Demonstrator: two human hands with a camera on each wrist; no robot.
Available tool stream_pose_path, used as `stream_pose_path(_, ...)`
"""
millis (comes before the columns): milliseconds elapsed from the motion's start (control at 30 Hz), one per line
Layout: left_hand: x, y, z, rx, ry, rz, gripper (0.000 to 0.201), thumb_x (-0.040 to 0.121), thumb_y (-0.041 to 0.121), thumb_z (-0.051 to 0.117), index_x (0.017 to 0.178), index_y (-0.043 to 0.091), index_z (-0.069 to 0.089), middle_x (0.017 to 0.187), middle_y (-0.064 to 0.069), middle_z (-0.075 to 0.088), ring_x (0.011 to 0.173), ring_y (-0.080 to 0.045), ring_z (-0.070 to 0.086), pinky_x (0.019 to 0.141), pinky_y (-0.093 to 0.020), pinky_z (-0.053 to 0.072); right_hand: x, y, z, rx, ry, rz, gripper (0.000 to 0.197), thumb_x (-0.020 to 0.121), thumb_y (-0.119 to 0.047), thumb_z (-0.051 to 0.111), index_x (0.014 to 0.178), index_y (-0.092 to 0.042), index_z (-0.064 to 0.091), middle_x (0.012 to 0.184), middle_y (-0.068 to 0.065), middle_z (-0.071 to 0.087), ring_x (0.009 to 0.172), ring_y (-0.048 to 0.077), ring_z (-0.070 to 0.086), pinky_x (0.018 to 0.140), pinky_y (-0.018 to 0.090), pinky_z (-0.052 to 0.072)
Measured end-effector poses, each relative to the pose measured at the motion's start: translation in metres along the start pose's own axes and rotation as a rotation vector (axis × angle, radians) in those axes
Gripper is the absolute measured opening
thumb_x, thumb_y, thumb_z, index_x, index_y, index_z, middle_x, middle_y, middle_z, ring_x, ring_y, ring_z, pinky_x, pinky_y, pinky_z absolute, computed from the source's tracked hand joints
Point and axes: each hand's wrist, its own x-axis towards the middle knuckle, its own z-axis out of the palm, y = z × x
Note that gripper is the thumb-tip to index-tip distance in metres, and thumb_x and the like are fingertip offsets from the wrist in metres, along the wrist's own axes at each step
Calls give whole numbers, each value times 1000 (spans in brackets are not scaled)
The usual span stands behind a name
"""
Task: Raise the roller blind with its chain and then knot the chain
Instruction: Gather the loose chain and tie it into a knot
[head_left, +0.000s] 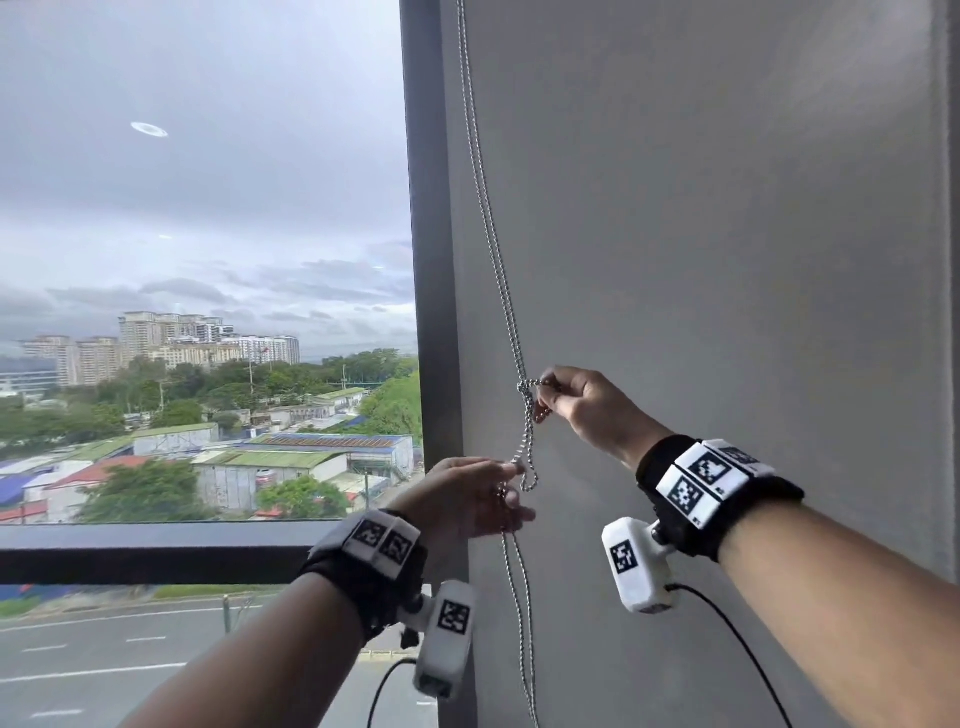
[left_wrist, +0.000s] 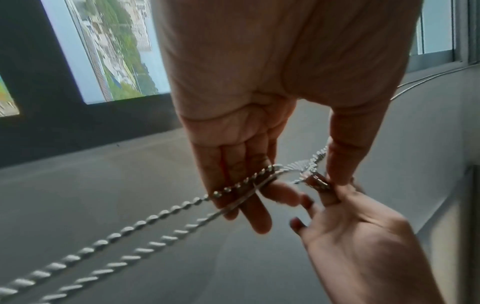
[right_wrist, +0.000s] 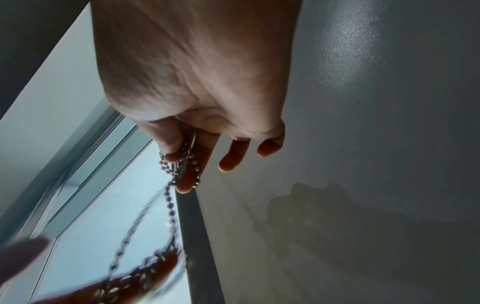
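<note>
Chain (head_left: 498, 270) is hanging doubled down the grey wall (head_left: 727, 208) just right of the window frame (head_left: 426, 260), with a small twisted loop beside the right hand (head_left: 587, 410), which is pinching it there. Lower on the strands, the left hand (head_left: 467, 499) is pinching the chain too. Only the left wrist view is showing the beads crossing the left fingers (left_wrist: 249, 185), thumb pressing alongside
</note>
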Motion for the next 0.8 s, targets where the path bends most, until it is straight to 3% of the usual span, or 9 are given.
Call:
stream_pose_path(67,2,6,14,8,-13,-4,30,73,13,70,100,7,56,71,-14,58,69,-34,65,73,-42,55,-1,2,4,-38,-17,-11,23,96,-24,52,76,-18,62,66,-12,63,59,-3,51,68,26,38)
stream_pose_path(167,8,7,21,33,47,28,30,77,10,71,100,10,52,69,-11,61,57,-26,61,61,-34,54,-3,2,5,-136,-9,-23,22,90,-36,50,74,-25,62,69,-13,68,68,2,57,78,35,44)
stream_pose_path(300,19,11,26,-17,176,178,14,82,11,67,90,8,56,63,-8,55,43,-15,51,46,-23,45,-6,-3,1,-137,-16,-27,27,95,-25,54,69,-23,62,64,-13,65,55,-5,49,66,26,36)
stream_pose_path(400,26,14,28,11,276,287,11,84,13,65,78,9,56,57,-6,48,35,-8,37,37,-15,30,-9,-9,-1,-135,12,-42,21,93,-23,59,73,-25,66,70,-1,64,61,10,48,59,22,38)
stream_pose_path(533,28,11,29,121,331,338,9,86,16,64,80,10,61,44,5,44,33,-6,27,35,-13,23,-10,-18,-4,-183,106,-84,7,90,-22,67,83,-21,68,69,-4,60,58,6,50,54,11,39)
stream_pose_path(667,28,5,33,92,313,360,13,89,8,57,78,4,60,47,0,53,35,-10,41,38,-19,36,-6,-22,-4,-170,150,-122,7,86,-20,72,81,-15,70,58,-9,55,43,-1,46,47,10,34)
stream_pose_path(800,28,-2,33,151,299,378,17,89,3,57,73,3,62,49,-3,55,37,-12,45,40,-22,41,-2,-25,1,-153,194,-143,10,86,-18,72,77,-19,68,58,-9,58,45,0,46,51,11,36)
